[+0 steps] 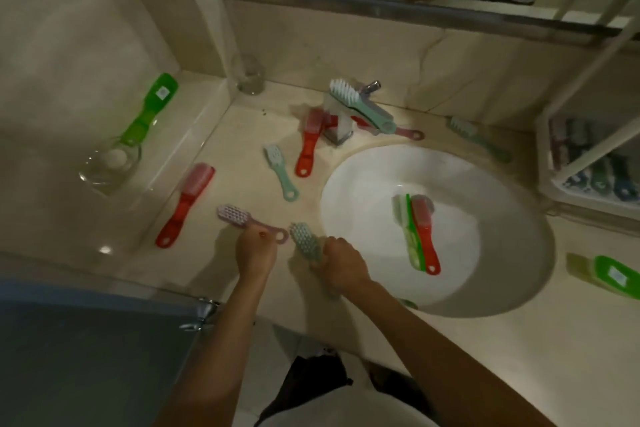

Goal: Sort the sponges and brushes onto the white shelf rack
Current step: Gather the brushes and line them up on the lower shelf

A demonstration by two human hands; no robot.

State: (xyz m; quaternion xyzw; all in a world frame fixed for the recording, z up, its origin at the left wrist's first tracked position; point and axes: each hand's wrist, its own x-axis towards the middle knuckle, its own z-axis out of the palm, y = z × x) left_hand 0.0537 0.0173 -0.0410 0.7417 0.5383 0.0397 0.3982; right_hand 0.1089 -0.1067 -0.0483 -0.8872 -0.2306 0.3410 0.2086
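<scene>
Few brushes sat in the white shelf rack at three o'clock; many littered the bench. The left hand pinched a pink brush, the right hand gripped a teal brush.

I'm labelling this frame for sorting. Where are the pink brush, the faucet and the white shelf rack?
pink brush (232,215): head view, on its bristle head.
faucet (370,87): head view, on its metal handle.
white shelf rack (588,156): head view, on its slanted front bar.
</scene>
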